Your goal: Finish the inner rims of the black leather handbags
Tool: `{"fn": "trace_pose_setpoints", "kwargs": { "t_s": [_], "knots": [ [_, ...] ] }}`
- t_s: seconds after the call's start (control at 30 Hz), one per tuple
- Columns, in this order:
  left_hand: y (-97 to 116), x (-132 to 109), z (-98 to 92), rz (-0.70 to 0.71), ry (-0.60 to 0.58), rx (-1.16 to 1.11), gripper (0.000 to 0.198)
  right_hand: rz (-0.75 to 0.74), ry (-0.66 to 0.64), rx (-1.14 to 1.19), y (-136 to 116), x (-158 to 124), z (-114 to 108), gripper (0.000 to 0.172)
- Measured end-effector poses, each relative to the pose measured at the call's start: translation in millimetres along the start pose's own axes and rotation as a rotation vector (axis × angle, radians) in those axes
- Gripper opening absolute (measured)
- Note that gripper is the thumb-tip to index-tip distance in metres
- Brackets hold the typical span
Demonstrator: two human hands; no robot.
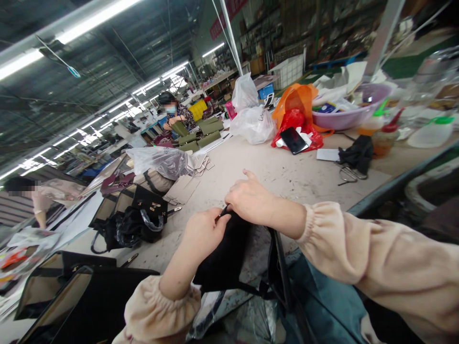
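Note:
My left hand (204, 234) and my right hand (251, 200) meet over a black fabric bag (225, 260) at the near edge of the worktable (283, 177). Both hands are closed in a pinch on the bag's top edge, where a thin black strap or pull shows between the fingers. The right index finger sticks up a little. A black strap of the bag hangs down toward my lap. Beige elastic-cuffed sleeves cover both forearms.
Black and tan handbags (143, 210) and flat card pieces (182, 188) lie to the left. Farther off sit plastic bags (253, 124), a phone (293, 140), a purple basin (344, 117), scissors (349, 174) and bottles. Two other people work at the far left and back.

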State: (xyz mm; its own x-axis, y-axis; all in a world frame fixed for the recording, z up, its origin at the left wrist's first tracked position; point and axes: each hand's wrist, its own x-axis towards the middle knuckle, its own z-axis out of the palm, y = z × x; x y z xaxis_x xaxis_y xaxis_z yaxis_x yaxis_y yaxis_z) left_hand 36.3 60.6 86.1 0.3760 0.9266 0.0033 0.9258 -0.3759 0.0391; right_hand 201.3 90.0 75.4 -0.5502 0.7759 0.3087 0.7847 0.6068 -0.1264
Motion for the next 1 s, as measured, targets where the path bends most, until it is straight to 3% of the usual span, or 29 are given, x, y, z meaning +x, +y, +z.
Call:
{"fn": "trace_pose_setpoints", "kwargs": {
  "t_s": [0.17,0.3,0.47,1.0],
  "knots": [
    [0.8,11.2,4.1,-0.044,0.045,0.009,0.030,0.013,0.010,0.048,7.1,-2.7,0.1,0.013],
    [1.2,12.3,6.5,-0.064,0.065,0.004,0.030,0.041,0.047,0.036,12.4,-6.0,-3.0,0.033],
    [2.9,10.5,5.4,-0.069,0.047,-0.036,0.031,0.055,0.044,0.025,12.3,-5.9,-5.6,0.012],
    [8.4,24.4,9.9,-0.028,0.024,0.003,0.031,0.073,0.014,-0.011,6.9,-1.1,-7.7,0.016]
  ]
}}
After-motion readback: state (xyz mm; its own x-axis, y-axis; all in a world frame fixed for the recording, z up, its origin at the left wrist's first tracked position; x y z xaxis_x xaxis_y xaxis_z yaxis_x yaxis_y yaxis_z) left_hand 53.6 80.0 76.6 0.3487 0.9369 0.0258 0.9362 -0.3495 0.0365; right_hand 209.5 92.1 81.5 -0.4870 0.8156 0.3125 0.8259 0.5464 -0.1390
